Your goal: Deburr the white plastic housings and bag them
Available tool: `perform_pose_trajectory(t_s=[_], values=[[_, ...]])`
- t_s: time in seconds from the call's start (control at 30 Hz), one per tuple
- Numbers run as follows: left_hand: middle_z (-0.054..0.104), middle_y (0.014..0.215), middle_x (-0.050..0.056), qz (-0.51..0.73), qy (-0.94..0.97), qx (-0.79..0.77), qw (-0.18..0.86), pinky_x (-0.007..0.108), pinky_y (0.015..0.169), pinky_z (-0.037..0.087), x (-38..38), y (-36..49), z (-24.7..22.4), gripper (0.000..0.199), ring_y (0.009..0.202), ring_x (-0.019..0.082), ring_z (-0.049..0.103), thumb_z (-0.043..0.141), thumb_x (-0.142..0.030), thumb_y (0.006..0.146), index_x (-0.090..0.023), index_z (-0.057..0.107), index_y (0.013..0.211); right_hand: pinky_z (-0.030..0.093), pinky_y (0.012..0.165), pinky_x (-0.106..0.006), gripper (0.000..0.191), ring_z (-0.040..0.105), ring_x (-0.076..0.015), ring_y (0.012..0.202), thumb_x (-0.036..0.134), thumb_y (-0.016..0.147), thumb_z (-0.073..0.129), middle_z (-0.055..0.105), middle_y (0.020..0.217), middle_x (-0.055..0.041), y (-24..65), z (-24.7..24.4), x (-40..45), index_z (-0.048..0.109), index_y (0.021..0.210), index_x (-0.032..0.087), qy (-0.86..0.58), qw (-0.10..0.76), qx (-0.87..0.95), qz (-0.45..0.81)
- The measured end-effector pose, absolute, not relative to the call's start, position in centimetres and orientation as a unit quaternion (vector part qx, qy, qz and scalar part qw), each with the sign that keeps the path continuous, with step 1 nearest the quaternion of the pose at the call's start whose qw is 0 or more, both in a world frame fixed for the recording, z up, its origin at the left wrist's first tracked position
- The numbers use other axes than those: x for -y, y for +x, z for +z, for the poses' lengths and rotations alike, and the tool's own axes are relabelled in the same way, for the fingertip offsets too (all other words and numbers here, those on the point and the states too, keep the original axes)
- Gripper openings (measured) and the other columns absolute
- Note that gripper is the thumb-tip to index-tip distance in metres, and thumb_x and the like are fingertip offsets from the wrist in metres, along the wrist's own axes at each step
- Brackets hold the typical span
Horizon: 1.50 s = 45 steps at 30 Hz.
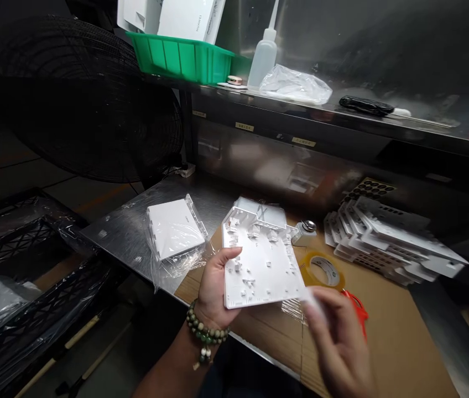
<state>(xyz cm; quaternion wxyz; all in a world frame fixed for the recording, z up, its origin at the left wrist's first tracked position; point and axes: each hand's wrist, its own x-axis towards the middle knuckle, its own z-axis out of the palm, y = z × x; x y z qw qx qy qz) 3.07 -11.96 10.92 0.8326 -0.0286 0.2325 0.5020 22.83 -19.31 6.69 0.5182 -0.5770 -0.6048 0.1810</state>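
My left hand (217, 284) grips a white plastic housing shell (261, 260) by its left edge, thumb over the rim. The shell's inner side faces up, showing clips and small posts. At its lower right corner is my right hand (338, 337), blurred by motion, with fingers bent around something whitish that I cannot make out. Behind the right hand lie red-handled scissors (357, 309), partly covered, and a roll of yellowish tape (323, 271). Just beyond the shell stands a small white dispenser with a metal top (304, 233).
White covers (176, 229) lie on plastic film at the left of the metal bench (130, 221). Several white panels (387, 237) are stacked on cardboard (396, 326) at right. A shelf above bears a green bin (180, 58) and a squeeze bottle (262, 58). A large fan (81, 99) stands left.
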Motion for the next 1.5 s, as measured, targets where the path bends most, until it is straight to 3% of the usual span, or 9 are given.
perform_pose_trajectory(t_s=[0.13,0.27,0.37,0.77,0.9,1.03,1.3,1.5], values=[[0.077,0.121,0.017,0.517,-0.019,-0.232,0.824,0.053,0.109,0.052,12.4,4.3,11.6,0.057,0.113,0.037,0.074,0.053,-0.014,0.087,-0.007,0.056,0.144,0.060,0.081,-0.026,0.025,0.069,-0.0172,0.095,0.014,0.094,0.068,0.067,0.104,-0.0062,17.2,8.8,19.7,0.069,0.117,0.024,-0.432,0.473,0.764,0.078],[0.075,0.130,0.008,0.590,0.039,-0.239,0.770,0.051,0.112,0.050,12.6,4.4,11.1,0.073,0.116,0.033,0.072,0.056,-0.003,0.079,-0.022,0.053,0.149,0.060,0.077,-0.029,0.030,0.068,-0.0179,0.087,0.007,0.093,0.067,0.067,0.098,-0.0071,15.6,8.6,19.6,0.069,0.120,0.021,-0.400,0.474,0.783,0.057],[0.074,0.132,0.006,0.602,0.065,-0.239,0.760,0.053,0.112,0.050,12.6,4.1,10.4,0.078,0.118,0.033,0.071,0.059,-0.003,0.077,-0.027,0.053,0.150,0.058,0.075,-0.032,0.027,0.067,-0.0188,0.085,0.008,0.095,0.066,0.067,0.096,-0.0071,15.8,8.4,20.0,0.070,0.118,0.022,-0.419,0.480,0.768,0.059],[0.073,0.134,0.007,0.587,0.101,-0.232,0.769,0.056,0.110,0.054,12.2,3.0,10.1,0.093,0.112,0.032,0.075,0.060,-0.001,0.075,-0.034,0.039,0.159,0.056,0.074,-0.033,0.029,0.066,-0.0192,0.087,0.009,0.092,0.071,0.067,0.097,-0.0059,18.0,9.0,20.6,0.073,0.116,0.026,-0.427,0.448,0.785,0.035],[0.077,0.127,0.011,0.574,0.090,-0.254,0.773,0.059,0.106,0.056,11.6,0.8,10.3,0.096,0.108,0.035,0.077,0.054,0.002,0.071,-0.025,0.036,0.161,0.053,0.087,-0.034,0.020,0.066,-0.0205,0.101,0.017,0.093,0.074,0.066,0.109,-0.0058,22.0,8.3,20.8,0.077,0.108,0.030,-0.535,0.518,0.667,0.022],[0.081,0.113,0.014,0.536,0.021,-0.320,0.781,0.063,0.101,0.058,11.4,-1.8,11.0,0.097,0.108,0.039,0.077,0.048,-0.001,0.062,-0.011,0.039,0.158,0.052,0.088,-0.035,0.016,0.064,-0.0207,0.103,0.021,0.092,0.076,0.066,0.111,-0.0046,26.0,7.0,21.0,0.078,0.106,0.030,-0.601,0.562,0.568,-0.016],[0.081,0.117,-0.005,0.557,0.032,-0.361,0.747,0.061,0.099,0.059,12.0,-4.8,8.3,0.097,0.126,0.037,0.068,0.048,-0.005,0.064,-0.035,0.046,0.157,0.058,0.089,-0.035,0.033,0.068,-0.0197,0.102,0.007,0.093,0.069,0.064,0.110,-0.0060,26.1,6.1,21.2,0.075,0.118,0.027,-0.545,0.488,0.681,-0.039],[0.079,0.123,-0.006,0.557,-0.024,-0.340,0.757,0.061,0.098,0.059,12.2,-4.9,8.7,0.100,0.128,0.037,0.066,0.047,-0.007,0.065,-0.037,0.041,0.160,0.057,0.087,-0.033,0.034,0.066,-0.0183,0.101,0.005,0.092,0.070,0.065,0.108,-0.0056,26.0,6.0,20.6,0.074,0.118,0.026,-0.533,0.475,0.697,-0.057]])
